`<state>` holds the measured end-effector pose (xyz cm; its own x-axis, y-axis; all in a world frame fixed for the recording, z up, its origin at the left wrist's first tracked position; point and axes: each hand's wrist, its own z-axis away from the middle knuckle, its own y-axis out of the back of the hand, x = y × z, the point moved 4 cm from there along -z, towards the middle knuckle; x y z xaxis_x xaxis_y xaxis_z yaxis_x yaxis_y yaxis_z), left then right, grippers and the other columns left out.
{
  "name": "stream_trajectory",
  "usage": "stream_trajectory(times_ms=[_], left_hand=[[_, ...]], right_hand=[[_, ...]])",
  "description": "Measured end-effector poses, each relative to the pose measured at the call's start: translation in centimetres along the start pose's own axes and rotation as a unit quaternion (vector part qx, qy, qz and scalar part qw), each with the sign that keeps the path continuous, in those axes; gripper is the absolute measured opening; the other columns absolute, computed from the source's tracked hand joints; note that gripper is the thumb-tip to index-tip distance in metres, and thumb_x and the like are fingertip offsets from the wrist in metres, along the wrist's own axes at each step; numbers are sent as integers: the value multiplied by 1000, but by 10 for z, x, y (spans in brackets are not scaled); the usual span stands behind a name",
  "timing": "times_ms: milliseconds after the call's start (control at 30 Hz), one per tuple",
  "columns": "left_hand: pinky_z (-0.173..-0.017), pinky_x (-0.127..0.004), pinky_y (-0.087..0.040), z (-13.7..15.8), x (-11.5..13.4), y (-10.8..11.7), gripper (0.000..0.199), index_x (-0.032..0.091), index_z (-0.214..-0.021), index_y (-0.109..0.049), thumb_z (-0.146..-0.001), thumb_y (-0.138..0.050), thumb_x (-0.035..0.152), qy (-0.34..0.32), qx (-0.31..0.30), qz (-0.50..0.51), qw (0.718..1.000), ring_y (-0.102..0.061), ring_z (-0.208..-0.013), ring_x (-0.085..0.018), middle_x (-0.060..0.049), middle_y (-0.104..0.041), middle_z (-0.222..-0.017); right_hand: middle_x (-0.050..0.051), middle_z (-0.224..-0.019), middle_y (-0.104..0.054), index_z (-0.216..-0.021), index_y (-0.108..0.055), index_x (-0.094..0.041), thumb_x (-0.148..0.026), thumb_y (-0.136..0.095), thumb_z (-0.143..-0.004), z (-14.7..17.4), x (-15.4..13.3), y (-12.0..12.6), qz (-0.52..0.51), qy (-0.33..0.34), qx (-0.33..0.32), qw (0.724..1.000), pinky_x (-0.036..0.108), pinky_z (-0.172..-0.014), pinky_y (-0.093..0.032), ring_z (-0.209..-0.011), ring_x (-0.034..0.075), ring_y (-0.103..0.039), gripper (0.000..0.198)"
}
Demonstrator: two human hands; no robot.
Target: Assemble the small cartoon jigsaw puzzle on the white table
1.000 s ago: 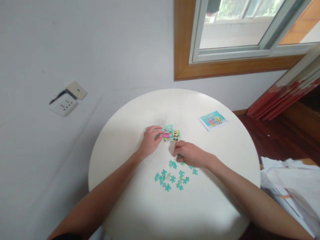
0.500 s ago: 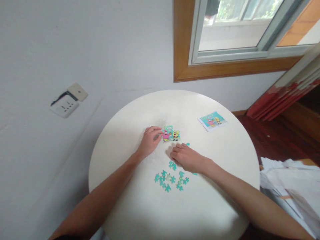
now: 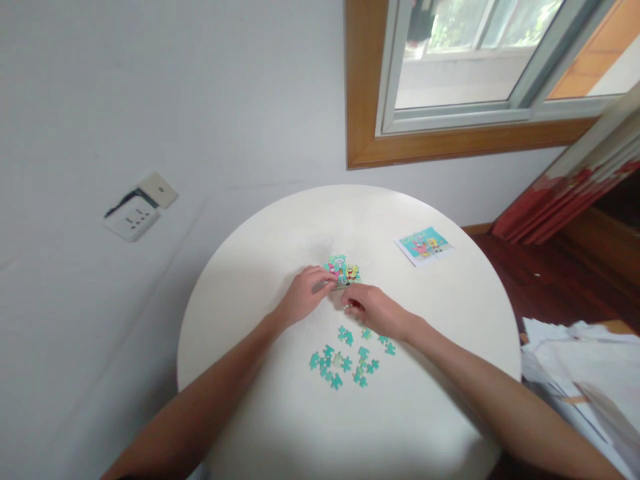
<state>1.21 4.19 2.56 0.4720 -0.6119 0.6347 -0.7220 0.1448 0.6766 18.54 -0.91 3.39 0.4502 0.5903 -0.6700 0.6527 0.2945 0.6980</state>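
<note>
Keeping the joined puzzle [image 3: 343, 269] flat on the table [image 3: 310, 427] likely needs light, even pressure. At its left edge, the left hand [image 3: 304, 295] arches; at its near edge, the right hand [image 3: 373, 310] curls. I cannot tell whether either hand's fingertips pinch anything. Loose pieces [image 3: 346, 364] lie nearer the person than the puzzle.

you face a pale wall [image 3: 240, 93] with a bright, wood-framed window [image 3: 460, 80]; to your right, a red-and-cream curtain [image 3: 560, 193] hangs near dark reddish floor [image 3: 520, 267].
</note>
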Motion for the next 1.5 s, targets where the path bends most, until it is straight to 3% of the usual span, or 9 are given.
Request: stream_trajectory(times_ms=[100, 267, 400, 500, 700, 1000, 1267, 1400, 1500], left_hand=[[-93, -33, -47, 3, 7, -6, 11, 21, -97, -73, -93, -64, 23, 7, -23, 36, 999, -66, -99, -19, -3, -75, -100], [-84, -29, -48, 6, 15, -15, 9, 20, -88, -74, -90, -66, 24, 21, -66, 60, 996, -66, -86, -17, -2, -74, -87], [-76, -26, -47, 7, 13, -15, 11, 18, -84, -74, -88, -66, 23, 48, -73, 60, 994, -63, -80, -16, -2, -72, -82], [-67, -24, -44, 5, 1, -8, 17, 16, -83, -74, -88, -63, 28, 89, -84, 56, 991, -59, -72, -14, -2, -68, -76], [-57, -23, -37, 2, -39, 18, 32, 14, -77, -72, -85, -57, 41, 195, -84, 14, 977, -52, -60, -13, 0, -64, -64], [-61, -25, -38, 3, -40, 11, 29, 17, -76, -71, -86, -55, 38, 137, -97, -50, 984, -53, -65, -14, -1, -66, -72], [-60, -24, -38, 1, -38, 17, 25, 16, -75, -67, -84, -58, 38, 151, -122, 44, 980, -49, -64, -13, 0, -60, -70], [-68, -25, -43, 1, -16, 9, 25, 16, -74, -63, -86, -58, 37, 118, -159, 142, 970, -54, -72, -14, -1, -61, -77], [-68, -26, -44, 2, 1, -1, 26, 17, -74, -62, -90, -56, 36, 91, -192, 146, 966, -54, -71, -14, -1, -60, -75]], right_hand=[[3, -86, -66, -89, -66, -18, -4, -55, -86, -1, 8, 8, -61, -53, 84, 993, 26, -73, -42, -78, 14, -57, 18], [-3, -67, -59, -83, -64, -18, -5, -56, -82, 0, 18, 1, -118, -124, 97, 981, 23, -62, -38, -63, 11, -52, 15], [-4, -67, -57, -81, -59, -19, -9, -60, -83, 0, 20, -4, -133, -132, 114, 976, 22, -61, -38, -63, 11, -52, 9], [-2, -73, -62, -88, -62, -19, -16, -60, -87, -1, 20, -2, -101, -133, 141, 976, 25, -65, -42, -67, 13, -55, 4], [5, -87, -68, -99, -66, -17, -17, -54, -90, 0, 26, 9, -54, -159, 182, 969, 28, -71, -48, -73, 15, -60, 14], [5, -87, -69, -98, -67, -16, -15, -53, -89, 1, 27, 11, -33, -162, 183, 969, 29, -71, -47, -74, 16, -59, 17], [5, -88, -69, -94, -68, -17, -14, -52, -88, 1, 30, 10, -43, -159, 181, 970, 28, -71, -47, -74, 15, -59, 16], [1, -78, -66, -89, -68, -18, -22, -58, -88, -1, 29, -4, -132, -165, 173, 962, 26, -65, -46, -67, 13, -57, 11], [0, -72, -64, -84, -68, -18, -29, -65, -85, -3, 27, -20, -226, -170, 157, 946, 24, -60, -45, -63, 12, -56, 12]])
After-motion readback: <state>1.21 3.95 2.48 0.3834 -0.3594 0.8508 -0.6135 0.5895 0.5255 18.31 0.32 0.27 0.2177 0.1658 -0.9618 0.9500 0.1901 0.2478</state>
